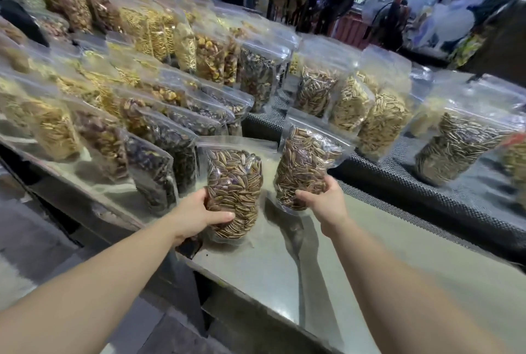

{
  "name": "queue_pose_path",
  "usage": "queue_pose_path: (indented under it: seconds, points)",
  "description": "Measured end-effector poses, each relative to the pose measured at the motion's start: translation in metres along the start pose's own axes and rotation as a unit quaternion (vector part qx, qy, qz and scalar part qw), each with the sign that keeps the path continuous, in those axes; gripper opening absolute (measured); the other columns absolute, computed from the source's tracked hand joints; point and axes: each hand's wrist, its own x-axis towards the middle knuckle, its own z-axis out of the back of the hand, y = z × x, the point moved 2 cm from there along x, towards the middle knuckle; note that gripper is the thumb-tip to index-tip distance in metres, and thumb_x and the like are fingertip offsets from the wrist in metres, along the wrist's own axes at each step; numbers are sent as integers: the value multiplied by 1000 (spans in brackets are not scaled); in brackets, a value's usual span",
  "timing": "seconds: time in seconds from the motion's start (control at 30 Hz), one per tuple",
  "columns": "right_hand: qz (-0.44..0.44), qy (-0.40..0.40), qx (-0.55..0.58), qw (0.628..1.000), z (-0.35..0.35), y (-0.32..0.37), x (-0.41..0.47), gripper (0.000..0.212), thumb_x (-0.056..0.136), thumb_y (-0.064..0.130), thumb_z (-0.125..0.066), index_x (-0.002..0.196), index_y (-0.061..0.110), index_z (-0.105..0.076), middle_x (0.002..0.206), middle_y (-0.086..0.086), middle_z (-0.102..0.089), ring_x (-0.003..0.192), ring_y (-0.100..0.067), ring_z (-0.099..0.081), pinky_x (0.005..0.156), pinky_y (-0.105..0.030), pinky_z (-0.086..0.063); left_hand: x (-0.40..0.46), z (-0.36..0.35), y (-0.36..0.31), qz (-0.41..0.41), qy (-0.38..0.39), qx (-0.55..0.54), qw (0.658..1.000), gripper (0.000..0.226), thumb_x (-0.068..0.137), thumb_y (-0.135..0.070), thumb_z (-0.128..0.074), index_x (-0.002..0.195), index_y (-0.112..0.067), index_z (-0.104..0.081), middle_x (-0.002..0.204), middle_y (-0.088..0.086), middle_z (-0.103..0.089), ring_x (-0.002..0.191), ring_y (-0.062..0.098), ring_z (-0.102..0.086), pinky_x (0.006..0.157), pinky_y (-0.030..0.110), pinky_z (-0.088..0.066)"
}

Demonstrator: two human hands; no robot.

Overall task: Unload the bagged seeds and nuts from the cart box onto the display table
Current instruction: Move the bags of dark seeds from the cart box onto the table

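I hold two clear zip bags of striped sunflower seeds over the metal display table [284, 262]. My left hand [196, 215] grips the lower side of the left seed bag [234, 185], whose bottom rests on or just above the tabletop. My right hand [324, 200] grips the bottom of the right seed bag [304, 166], held up and tilted a little to the right, above the table. The cart box is not in view.
Rows of upright bags of nuts and seeds [119, 103] fill the table to the left and back. More seed bags [370, 109] stand on a dark mesh mat [427, 183] to the right. The table's near edge [227, 291] drops to the floor.
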Motion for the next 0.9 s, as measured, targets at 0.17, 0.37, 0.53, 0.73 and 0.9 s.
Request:
queue_pose_path:
  seconds: [0.17,0.37,0.53,0.73,0.9]
  points:
    - [-2,-34,13,999,-23,-1,13,62,73,-8,-77,121,18,-49,106,-6,-68,102,-24,-67,95,-44,-53,19,7,-5,-29,27,32,999,50,70,-16,-90,110,-24,-61,107,-1,-74,102,18,-69,99,43,-53]
    - [9,-67,-17,998,-34,3,39,68,73,-2,-80,133,12,-50,114,-5,-67,104,-19,-65,97,-37,-51,25,6,-2,-25,35,37,998,41,73,-12,-87,98,-27,-59,101,-3,-73,98,14,-69,96,37,-53]
    - [26,-69,-42,996,-43,3,69,61,73,2,-81,127,14,-55,104,1,-65,98,-16,-63,94,-33,-51,37,7,7,-20,11,0,1000,49,69,-13,-89,109,-24,-64,104,-2,-77,101,16,-71,99,44,-53]
    - [32,-52,-42,997,-52,3,101,53,75,-1,-77,115,24,-54,95,9,-65,92,-11,-64,89,-30,-54,44,12,4,-34,-9,-17,999,102,23,-67,-92,111,-23,-67,105,-4,-77,102,16,-72,93,37,-54]
    - [40,-14,-103,994,-54,-5,115,56,75,0,-75,123,20,-54,104,3,-65,99,-17,-64,94,-37,-54,46,11,1,-18,-30,-28,999,59,60,-21,-92,113,-22,-66,105,-3,-77,101,16,-72,98,42,-54]
